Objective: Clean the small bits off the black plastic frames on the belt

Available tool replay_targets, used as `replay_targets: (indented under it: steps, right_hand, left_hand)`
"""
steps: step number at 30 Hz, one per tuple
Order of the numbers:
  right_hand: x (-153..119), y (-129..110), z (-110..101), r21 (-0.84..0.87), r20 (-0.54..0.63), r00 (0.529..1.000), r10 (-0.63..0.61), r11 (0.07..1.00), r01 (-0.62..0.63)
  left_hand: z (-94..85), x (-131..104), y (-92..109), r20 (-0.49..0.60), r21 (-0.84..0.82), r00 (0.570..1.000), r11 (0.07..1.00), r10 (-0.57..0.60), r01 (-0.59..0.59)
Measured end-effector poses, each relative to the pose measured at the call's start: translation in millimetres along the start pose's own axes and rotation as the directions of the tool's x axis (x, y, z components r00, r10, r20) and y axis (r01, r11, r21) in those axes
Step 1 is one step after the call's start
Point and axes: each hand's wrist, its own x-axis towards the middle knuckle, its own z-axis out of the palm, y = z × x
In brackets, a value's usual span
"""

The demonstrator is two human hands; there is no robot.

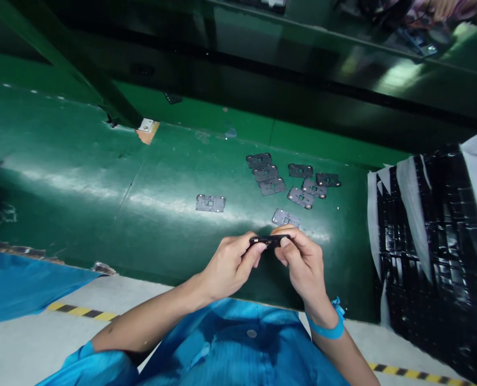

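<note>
Clustered pieces [296, 170] on table [174, 161], beyond held piece [269, 240]; lone piece [218, 203] left of cluster (stack [407, 230] far right).

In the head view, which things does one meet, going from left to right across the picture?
Far-left blue cloth, wooden block, lone grey plate, held dark part, blue wristband, shiny black pile.

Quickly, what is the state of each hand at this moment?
Left hand: closed, pinching one end of the black part.
Right hand: closed, pinching the other end.
</note>
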Motion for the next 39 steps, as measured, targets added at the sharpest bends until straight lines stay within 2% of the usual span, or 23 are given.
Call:
replay_targets:
  steps: [8, 13, 16, 19, 22, 25, 28, 34, 39]
  right_hand:
    - [-4.1, 4.0, 1.9, -0.005, 0.018, 1.000, 0.023, 1.000, -0.023]
    - [-5.6, -1.2, -19.5, -0.088, 0.189, 0.979, 0.073, 0.994, -0.058]
    - [-5.0, -3.9, -30.2, -0.189, 0.216, 0.972, 0.089, 0.981, -0.047]
    - [-4.3, -8.3, -26.1, -0.235, 0.163, 0.986, 0.037, 0.972, 0.002]
    - [-5.2, -14.9, -14.6, -0.280, 0.120, 0.989, -0.081, 0.954, 0.112]
    - [-7.5, -20.4, -7.7, -0.326, 0.150, 0.971, -0.185, 0.918, 0.225]
    - [-10.4, -22.1, -6.4, -0.340, 0.190, 0.953, -0.238, 0.894, 0.291]
    - [-13.8, -19.8, -3.3, -0.355, 0.212, 0.939, -0.270, 0.874, 0.331]
    - [-14.0, -19.9, -2.4, -0.349, 0.205, 0.939, -0.275, 0.876, 0.333]
  left_hand:
    - [-0.7, 0.6, -4.6, 0.004, -0.027, 1.000, 1.000, -0.009, 0.009]
    - [-1.6, 0.3, -7.0, 0.022, -0.042, 0.998, 0.998, -0.052, 0.053]
    - [-2.9, 1.1, -5.1, 0.067, -0.090, 0.995, 0.992, -0.079, 0.085]
    - [-4.5, 1.6, -2.1, 0.121, -0.172, 0.987, 0.977, -0.104, 0.124]
    - [-5.3, 0.3, -0.7, 0.143, -0.287, 0.977, 0.938, -0.158, 0.194]
    - [-4.2, -1.7, -1.4, 0.115, -0.338, 0.972, 0.912, -0.207, 0.234]
    - [-1.4, -3.3, -4.2, 0.070, -0.336, 0.974, 0.914, -0.215, 0.226]
    - [4.2, -5.0, -14.6, 0.027, -0.383, 0.964, 0.888, -0.264, 0.254]
    - [4.3, -5.5, -16.2, 0.019, -0.382, 0.970, 0.895, -0.241, 0.230]
